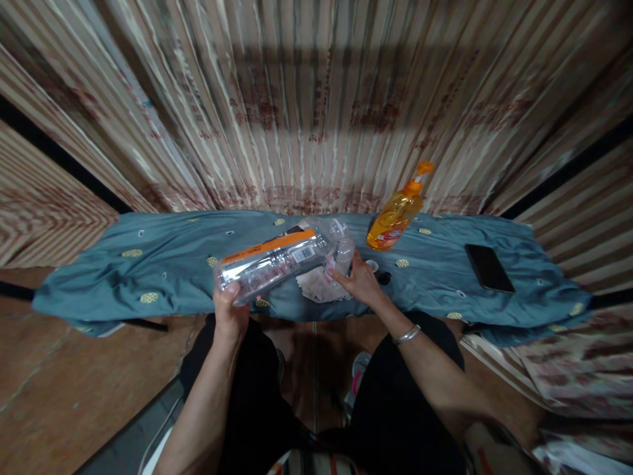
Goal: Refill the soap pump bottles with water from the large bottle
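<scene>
My left hand [231, 310] is closed round the base end of a large clear plastic bottle [270, 257] with an orange-banded label. That bottle lies slanted in the air, its neck end up and to the right. In my right hand [360, 280] is a smaller clear plastic bottle [342, 245], gripped low down, its upper part by the large bottle's neck. Whether the two mouths touch, I cannot tell. Beneath them a crumpled whitish cloth or paper [316, 287] rests on the table. Beside my right hand lie a small white cap [372, 265] and a small black piece [384, 277].
An orange pump bottle [395, 214] stands behind my right hand. Further right a black phone [488, 268] lies flat. A teal patterned cloth [168, 264] covers the narrow table, with a pleated curtain [297, 119] hanging behind it.
</scene>
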A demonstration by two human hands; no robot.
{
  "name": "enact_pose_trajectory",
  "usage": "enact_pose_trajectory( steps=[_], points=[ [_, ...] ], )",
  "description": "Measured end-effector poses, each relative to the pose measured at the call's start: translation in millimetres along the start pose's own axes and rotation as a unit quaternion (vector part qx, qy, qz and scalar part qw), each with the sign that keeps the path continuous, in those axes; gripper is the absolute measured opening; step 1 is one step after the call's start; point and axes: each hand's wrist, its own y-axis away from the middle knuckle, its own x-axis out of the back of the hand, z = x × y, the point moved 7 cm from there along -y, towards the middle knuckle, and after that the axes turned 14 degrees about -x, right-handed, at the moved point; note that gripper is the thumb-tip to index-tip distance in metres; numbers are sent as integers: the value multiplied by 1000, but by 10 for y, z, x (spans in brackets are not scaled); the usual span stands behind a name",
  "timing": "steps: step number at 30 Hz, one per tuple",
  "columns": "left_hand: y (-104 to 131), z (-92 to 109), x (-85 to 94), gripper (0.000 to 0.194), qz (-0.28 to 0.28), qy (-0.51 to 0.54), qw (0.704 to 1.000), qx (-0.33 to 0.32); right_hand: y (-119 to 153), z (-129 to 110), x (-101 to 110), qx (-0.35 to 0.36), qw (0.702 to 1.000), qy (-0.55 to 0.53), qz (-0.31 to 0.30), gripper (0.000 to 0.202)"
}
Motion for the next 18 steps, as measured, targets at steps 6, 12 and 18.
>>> enact_pose_trajectory(
  steps=[6,12,18],
  points=[
    [144,-78,-53,46,21,26,998,55,13,31,15,-12,1000,-5,-6,66],
    [261,-119,-86,46,49,66,993,88,8,95,4,-21,1000,-18,-14,70],
    [364,-99,-104,43,73,94,986,120,21,52,161,-28,999,-29,-2,91]
  ],
)
